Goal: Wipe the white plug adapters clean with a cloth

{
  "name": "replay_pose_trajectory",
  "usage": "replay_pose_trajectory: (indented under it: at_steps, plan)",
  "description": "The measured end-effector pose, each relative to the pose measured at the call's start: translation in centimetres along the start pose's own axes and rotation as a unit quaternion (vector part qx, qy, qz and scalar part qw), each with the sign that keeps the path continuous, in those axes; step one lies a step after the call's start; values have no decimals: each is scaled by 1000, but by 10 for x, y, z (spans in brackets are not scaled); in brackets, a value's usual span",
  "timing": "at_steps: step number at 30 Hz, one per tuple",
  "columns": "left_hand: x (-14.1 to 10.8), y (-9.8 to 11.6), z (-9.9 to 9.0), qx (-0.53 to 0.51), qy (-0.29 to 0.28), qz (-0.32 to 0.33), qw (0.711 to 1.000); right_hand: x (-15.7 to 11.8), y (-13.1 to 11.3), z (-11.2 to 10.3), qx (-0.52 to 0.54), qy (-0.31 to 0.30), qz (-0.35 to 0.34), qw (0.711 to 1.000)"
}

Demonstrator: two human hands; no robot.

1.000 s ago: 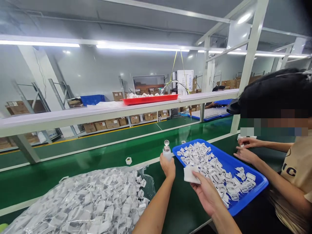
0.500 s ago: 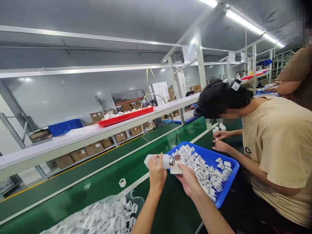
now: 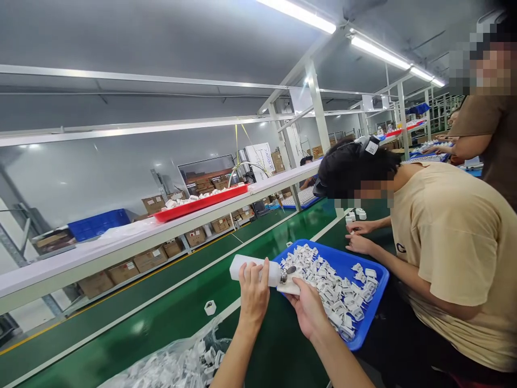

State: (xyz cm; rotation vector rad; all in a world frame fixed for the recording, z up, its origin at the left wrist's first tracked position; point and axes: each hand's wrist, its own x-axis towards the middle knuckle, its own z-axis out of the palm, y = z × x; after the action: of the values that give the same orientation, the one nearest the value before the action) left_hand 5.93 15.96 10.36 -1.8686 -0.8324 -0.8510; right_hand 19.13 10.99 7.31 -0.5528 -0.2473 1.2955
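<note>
My left hand [image 3: 254, 293] is wrapped round a white plastic bottle [image 3: 274, 274], which lies nearly on its side. Its metal neck and round metal cap [image 3: 284, 275] point right, toward my other hand. A folded white cloth [image 3: 289, 288] is pinched in my right hand [image 3: 310, 308], close against the bottle's mouth; whether they touch I cannot tell. Just beyond both hands, a blue tray [image 3: 374, 318] holds many small white plastic parts [image 3: 323, 275]. One loose white part [image 3: 210, 307] lies on the green belt [image 3: 169, 323] to the left.
A clear plastic bag [image 3: 173, 361] full of white parts lies at the near left. Above the belt runs a shelf [image 3: 121, 249] bearing a red tray [image 3: 202, 205]. To the right, a co-worker in a beige shirt [image 3: 448, 231] bends over the belt, handling small parts.
The bottle's metal top has tipped closer to the cloth, and the round cap shows at a steeper angle. My view has shifted slightly; the co-worker appears further left.
</note>
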Motion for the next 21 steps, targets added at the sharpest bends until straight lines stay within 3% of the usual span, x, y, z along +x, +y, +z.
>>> replay_pose_trajectory:
  at_steps: [21]
  plan:
    - [0, -8, -6, -16, -7, -1, 1000, -12, 2, 8, 12, -2, -20, 1000]
